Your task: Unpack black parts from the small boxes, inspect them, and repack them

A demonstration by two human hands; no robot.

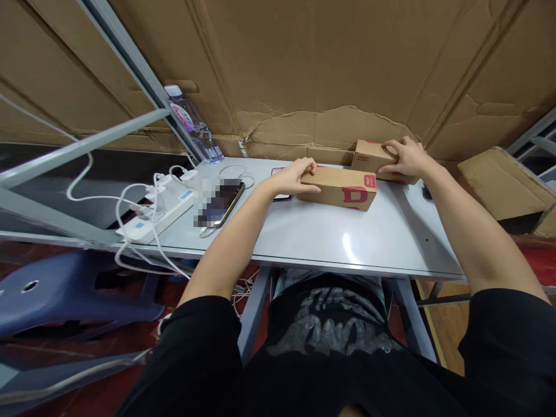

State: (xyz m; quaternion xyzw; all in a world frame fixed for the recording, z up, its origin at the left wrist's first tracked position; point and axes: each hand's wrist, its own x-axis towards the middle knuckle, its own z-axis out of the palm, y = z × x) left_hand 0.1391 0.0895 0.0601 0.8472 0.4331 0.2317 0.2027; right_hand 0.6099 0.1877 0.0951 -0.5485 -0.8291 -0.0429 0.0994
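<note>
My left hand (297, 176) grips the left end of a long brown cardboard box (336, 188) with red print, thumb on the near side and fingers curled over the top. The box lies on the white table (313, 231). Behind it and to the right, a second brown cardboard box (367, 155) stands against the cardboard wall. My right hand (406, 159) is closed around that box's right part, covering much of it. A flat dark-edged object (282, 197) shows partly beneath my left wrist; its kind is unclear.
To the left lie a phone (223, 202) and a white power strip (167, 214) with plugs and loose cables. A clear water bottle (204, 136) leans beside the metal frame (130, 52). An open carton (504, 179) is at the right, a blue stool (82, 289) lower left.
</note>
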